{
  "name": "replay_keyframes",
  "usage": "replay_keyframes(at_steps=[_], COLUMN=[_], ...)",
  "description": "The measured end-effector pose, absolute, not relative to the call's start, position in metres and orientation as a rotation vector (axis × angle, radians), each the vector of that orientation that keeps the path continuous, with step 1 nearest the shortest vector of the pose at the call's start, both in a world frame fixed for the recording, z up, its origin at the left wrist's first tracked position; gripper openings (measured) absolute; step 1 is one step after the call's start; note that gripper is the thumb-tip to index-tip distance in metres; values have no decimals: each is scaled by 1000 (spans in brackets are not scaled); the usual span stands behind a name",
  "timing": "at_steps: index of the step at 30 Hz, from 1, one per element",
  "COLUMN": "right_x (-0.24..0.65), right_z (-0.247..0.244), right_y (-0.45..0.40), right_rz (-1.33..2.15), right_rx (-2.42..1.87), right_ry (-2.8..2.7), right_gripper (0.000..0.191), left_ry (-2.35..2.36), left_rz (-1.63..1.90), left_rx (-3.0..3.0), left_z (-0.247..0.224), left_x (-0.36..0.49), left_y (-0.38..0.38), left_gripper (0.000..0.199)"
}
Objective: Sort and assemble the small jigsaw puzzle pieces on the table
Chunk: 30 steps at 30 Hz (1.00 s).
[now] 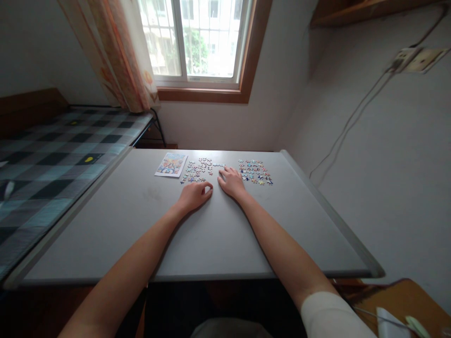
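Observation:
Small colourful jigsaw pieces lie in two groups on a pale table [141,230]. My left hand [195,194] rests just below the left group of pieces [197,170], its thumb and fingertips curled together; anything between them is too small to see. Between the groups, my right hand [230,180] lies on the table with its fingers spread, the fingertips close to a short row of pieces [219,165]. The right group of pieces [255,172] sits just beyond that hand's right side. A printed picture card [171,165] lies flat left of the pieces.
A bed with a checked cover [70,141] stands along the left. Behind the table are a window [207,42] and a curtain [120,56]. Cords hang from a wall socket [405,58] on the right. A wooden stool [405,300] stands at the lower right.

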State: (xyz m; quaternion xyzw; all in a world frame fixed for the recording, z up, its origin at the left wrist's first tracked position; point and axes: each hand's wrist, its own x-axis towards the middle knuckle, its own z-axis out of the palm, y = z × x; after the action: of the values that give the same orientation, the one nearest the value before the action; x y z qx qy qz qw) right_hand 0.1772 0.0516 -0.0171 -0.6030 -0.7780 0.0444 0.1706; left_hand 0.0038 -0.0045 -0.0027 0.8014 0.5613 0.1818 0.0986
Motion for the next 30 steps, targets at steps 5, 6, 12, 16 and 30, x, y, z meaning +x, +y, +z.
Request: replay_keyframes(at_steps=[5,6,12,16,30], right_x=[177,177,177,177,177], right_z=[-16,-16,-15,-16,-16], right_y=[51,51,50,51,51], right_rz=[130,130,129,126,121], right_rx=[-1716,-1717,-1724,-1715,-1707], right_ry=[-2207,-2208,-2215,-2216,-2210], right_gripper=[43,43,43,43,42], left_ry=[1657,1655,1658,1662,1647], left_rz=[548,551,549,544,556], left_rx=[2371,2372,2379,2378,2388], left_z=[-3,-3,-3,-4,-3], left_x=[4,4,4,4,4], left_y=[-4,-4,-4,-4,-4], left_gripper=[30,29,29,29,28])
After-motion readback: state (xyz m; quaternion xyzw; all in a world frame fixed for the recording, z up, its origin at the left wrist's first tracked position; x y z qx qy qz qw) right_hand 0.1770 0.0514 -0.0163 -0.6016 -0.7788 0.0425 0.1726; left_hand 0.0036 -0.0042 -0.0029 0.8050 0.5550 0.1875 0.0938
